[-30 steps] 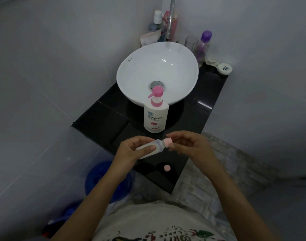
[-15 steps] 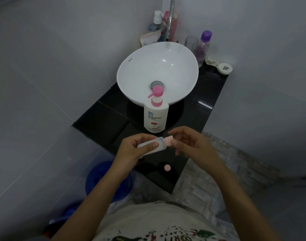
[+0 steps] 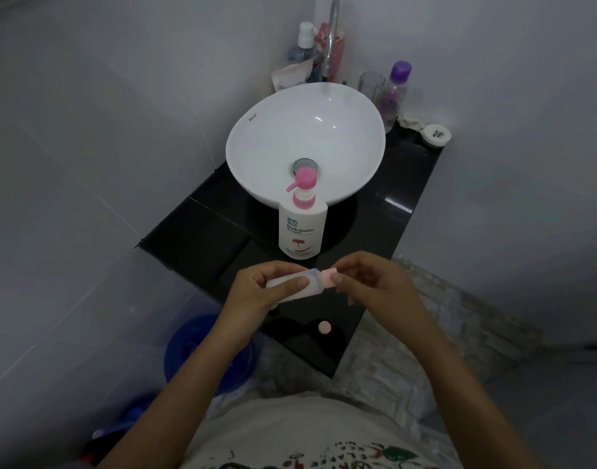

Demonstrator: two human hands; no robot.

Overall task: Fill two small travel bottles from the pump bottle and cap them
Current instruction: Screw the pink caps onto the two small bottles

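Note:
My left hand (image 3: 260, 292) grips a small white travel bottle (image 3: 309, 286), held on its side above the front of the black counter (image 3: 202, 238). Its pink cap (image 3: 328, 278) sits on the bottle's neck, pinched by the fingertips of my right hand (image 3: 371, 282). A white pump bottle (image 3: 302, 228) with a pink pump head stands upright just beyond my hands, in front of the basin. A second pink cap (image 3: 324, 327) shows on the counter below my hands; whether a bottle is under it I cannot tell.
A white bowl basin (image 3: 256, 157) with a chrome tap (image 3: 331, 35) fills the counter's back. Toiletry bottles, a glass (image 3: 370, 84), a purple-capped bottle (image 3: 395, 93) and a small white jar (image 3: 436, 134) line the rear. A blue bucket (image 3: 202, 353) stands on the floor at left.
My right hand's fingers have shifted around the pink cap on the bottle's neck. The bottle stays in my left hand at nearly the same spot.

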